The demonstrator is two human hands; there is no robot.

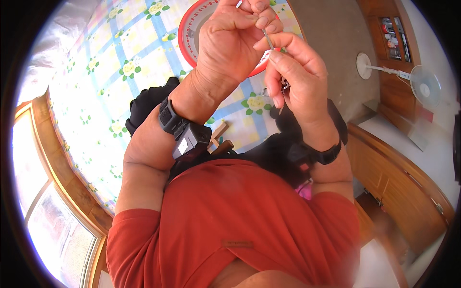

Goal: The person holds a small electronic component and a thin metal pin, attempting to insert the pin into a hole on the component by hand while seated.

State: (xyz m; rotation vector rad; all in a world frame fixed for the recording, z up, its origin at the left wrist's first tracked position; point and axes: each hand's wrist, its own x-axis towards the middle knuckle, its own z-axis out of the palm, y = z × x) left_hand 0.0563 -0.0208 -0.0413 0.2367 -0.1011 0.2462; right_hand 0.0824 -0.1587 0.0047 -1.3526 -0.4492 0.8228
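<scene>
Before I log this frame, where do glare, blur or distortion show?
Head view: the window at lower left glares near white; head view: fisheye bows its wooden frame; head view: haze softens the right sleeve edge; head view: left hand and right hand look fairly sharp.

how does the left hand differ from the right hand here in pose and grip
The left hand reaches the picture's top edge; the right hand sits lower and farther right. The left hand covers much of the round red-rimmed tray, while the right hand only overlaps its edge. The left hand is at the thin rod's upper end; the right hand pinches it lower down. Both are bare.
</scene>
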